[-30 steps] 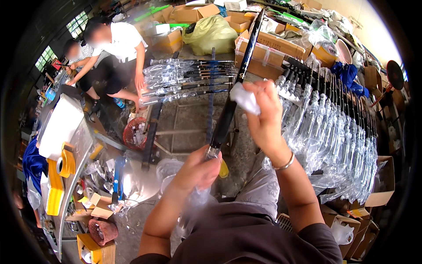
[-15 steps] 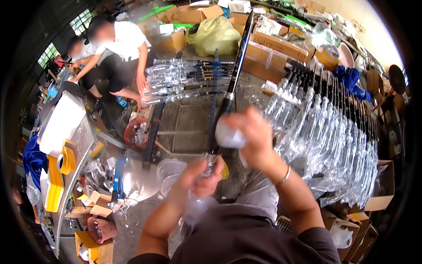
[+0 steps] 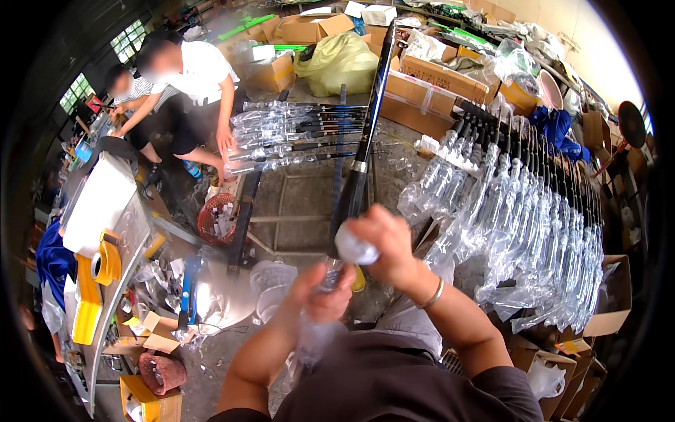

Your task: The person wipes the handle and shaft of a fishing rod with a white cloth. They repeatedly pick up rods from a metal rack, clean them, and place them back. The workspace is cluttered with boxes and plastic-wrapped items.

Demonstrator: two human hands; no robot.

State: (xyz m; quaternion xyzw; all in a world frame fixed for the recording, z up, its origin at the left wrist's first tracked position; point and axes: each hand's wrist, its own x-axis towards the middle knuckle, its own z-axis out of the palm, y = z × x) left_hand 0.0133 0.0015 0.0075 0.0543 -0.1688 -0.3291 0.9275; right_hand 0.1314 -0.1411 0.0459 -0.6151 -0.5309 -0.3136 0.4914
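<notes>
A thick black fishing rod [image 3: 366, 141] with silver rings stands tilted in front of me, its far end up toward the boxes. My left hand [image 3: 325, 292] is closed round its lower part, where a clear plastic sleeve [image 3: 318, 334] covers the butt. In the closed fingers of my right hand [image 3: 388, 246] is a whitish roll of tape [image 3: 356, 245], held against the rod just above my left hand. Motion blurs the roll, and I cannot make out any loose tape strip.
Many plastic-sleeved rods [image 3: 534, 211] lean in a row at right. More lie on a metal rack [image 3: 281, 218] ahead, beside a co-worker in a white shirt [image 3: 207, 70]. A red basket [image 3: 216, 219] stands left of the rack. Yellow tape rolls [image 3: 107, 261] lie on the left table.
My right hand and the tape roll have moved down and left, closer to my left hand. The rod's upper end has shifted slightly left.
</notes>
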